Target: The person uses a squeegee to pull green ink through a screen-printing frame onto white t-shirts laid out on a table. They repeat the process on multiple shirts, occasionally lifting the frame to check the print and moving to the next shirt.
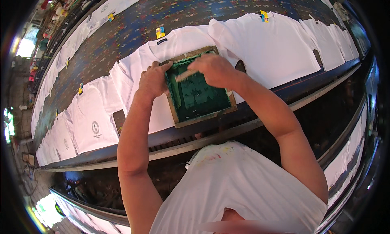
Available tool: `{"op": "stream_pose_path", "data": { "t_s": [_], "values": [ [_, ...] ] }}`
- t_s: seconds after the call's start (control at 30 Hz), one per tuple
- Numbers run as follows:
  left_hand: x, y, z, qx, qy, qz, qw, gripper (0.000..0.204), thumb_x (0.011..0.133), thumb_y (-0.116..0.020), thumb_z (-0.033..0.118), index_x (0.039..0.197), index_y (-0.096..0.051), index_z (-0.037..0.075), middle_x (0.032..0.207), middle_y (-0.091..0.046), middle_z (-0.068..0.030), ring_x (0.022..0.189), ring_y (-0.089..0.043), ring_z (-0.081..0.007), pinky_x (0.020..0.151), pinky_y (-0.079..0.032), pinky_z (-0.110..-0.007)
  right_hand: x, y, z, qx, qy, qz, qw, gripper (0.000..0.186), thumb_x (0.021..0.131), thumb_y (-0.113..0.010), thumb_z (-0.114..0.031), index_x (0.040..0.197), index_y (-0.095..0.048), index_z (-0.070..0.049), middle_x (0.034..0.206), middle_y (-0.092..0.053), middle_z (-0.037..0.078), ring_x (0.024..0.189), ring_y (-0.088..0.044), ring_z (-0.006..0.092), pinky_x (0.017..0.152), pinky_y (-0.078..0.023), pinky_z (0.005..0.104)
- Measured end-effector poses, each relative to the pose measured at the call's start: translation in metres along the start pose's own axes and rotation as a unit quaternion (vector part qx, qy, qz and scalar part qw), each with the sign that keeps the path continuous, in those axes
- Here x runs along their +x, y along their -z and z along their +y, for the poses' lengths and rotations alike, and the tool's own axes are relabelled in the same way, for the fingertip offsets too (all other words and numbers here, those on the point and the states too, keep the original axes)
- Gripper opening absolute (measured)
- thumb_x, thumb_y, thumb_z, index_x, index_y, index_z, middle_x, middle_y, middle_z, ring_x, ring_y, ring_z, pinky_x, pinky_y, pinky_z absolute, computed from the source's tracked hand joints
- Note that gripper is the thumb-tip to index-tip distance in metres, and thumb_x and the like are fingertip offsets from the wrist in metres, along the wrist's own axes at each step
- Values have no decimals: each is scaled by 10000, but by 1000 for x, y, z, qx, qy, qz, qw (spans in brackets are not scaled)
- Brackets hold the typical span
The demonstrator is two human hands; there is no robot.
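Table (118,39): long and dark, stretching left to right in front of the person, its top flecked with colour and washed blue in patches.
Far row: white shirts (97,14), strung along the table's far left edge.
Person (239,181): at the table's near side, in a white top smeared with colour at the front, both arms reaching over the work.
Right shirt (272,51): white, laid flat, collar to the far side.
Middle shirt (156,112): white, flat on the table, partly covered.
Left shirt (87,108): also white and flat, just beside the middle one.
Wooden frame (207,117): lying on the middle shirt, its near edge reaching the table's near edge; the inside is dark green, wet-looking toward the far side.
Right hand (213,71): closed around a wooden bar, over the far half of the frame.
Left hand (153,80): at the frame's far left corner, fingers curled, one digit laid on the wood; I cannot tell whether it grips or only presses.
Wooden bar (186,74): pale, sticking out leftward from the right hand, slanted above the green.
Emblem (95,127): dark and round, at the left shirt's near right part.
Tag (160,32): yellow and blue, just beyond the middle shirt's collar.
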State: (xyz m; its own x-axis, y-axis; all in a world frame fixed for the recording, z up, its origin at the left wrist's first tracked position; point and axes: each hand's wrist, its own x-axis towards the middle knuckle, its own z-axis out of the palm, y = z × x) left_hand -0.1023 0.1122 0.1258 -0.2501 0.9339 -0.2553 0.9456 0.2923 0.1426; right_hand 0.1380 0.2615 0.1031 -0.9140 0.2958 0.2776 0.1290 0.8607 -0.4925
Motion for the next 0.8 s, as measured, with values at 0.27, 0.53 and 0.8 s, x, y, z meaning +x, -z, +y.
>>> {"op": "stream_pose_path", "data": {
  "t_s": [0.27, 0.53, 0.8],
  "values": [
    [-1, -8, -2, -4, 2, 22, 1000, 1152, 615, -1049, 62, 1655, -616, 300, 1586, -620, -180, 1433, -656, -410, 1186, -541, -585, -64, -15, -40, -64, 72, 5, 995, 443, 868, -720, 6, 1284, -802, -122, 1130, -769, 109, 1047, -730, 347, 980, -587, 480],
    [0, -9, -5, -30, 9, 11, 999, 1155, 613, -1045, 54, 1657, -616, 300, 1602, -621, -149, 1439, -653, -403, 1193, -548, -571, -72, 15, -35, 32, 112, -85, 990, 389, 894, -694, 3, 1254, -807, -92, 1102, -802, 141, 1051, -755, 367, 952, -603, 490],
    [0, -10, -7, -36, 1, 25, 999, 1141, 625, -1042, 41, 1651, -623, 310, 1573, -638, -138, 1413, -667, -409, 1178, -563, -556, 18, 11, 9, -35, -35, -55, 997, 452, 927, -647, 51, 1311, -810, -122, 1188, -813, 163, 1151, -762, 391, 1009, -604, 518]
  ]
}}
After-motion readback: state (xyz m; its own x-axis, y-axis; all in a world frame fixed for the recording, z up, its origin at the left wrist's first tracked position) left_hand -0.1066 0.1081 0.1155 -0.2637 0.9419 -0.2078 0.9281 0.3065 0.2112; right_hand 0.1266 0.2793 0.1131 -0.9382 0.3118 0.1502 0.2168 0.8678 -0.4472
